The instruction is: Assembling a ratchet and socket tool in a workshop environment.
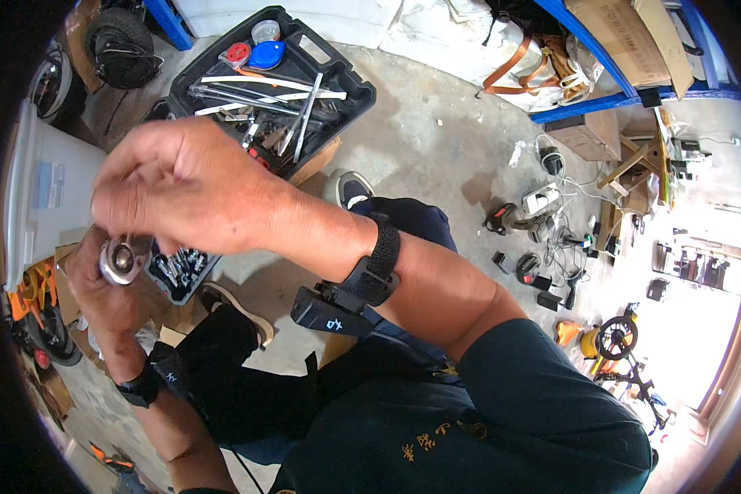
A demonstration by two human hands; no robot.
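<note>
Head view, looking down past the person's own arms. Left hand (pixel 107 288) has its grip wrapped round a silver ratchet (pixel 122 260), or what looks like one: round head turned up toward the eyes, dark centre exposed. Probably held that way so the drive end stays in sight and within the other hand's reach.

Right hand (pixel 185 185) sits right above it, fingers curled, motion-blurred. Can't tell whether that grip has anything in it; the knuckles hide it. It overlaps the ratchet's upper edge in view, contact unclear.

Tray (pixel 199 284) of small metal sockets (pixel 185 267) lies just beyond the hands, partly covered by them. Loose pieces near the lap, likely for short reach.

Open black case (pixel 361 92) lies farther out, past the shoe (pixel 354 188). Long chrome bars (pixel 309 115) and white strips (pixel 329 95) lie crosswise in it; my read: too long to sit tidily with the rest. Blue disc (pixel 265 55) and red disc (pixel 237 54) sit together at its far end.

Black straps (pixel 387 247) on both wrists carry small boxes, set back of the hands, presumably to leave the fingers free.
</note>
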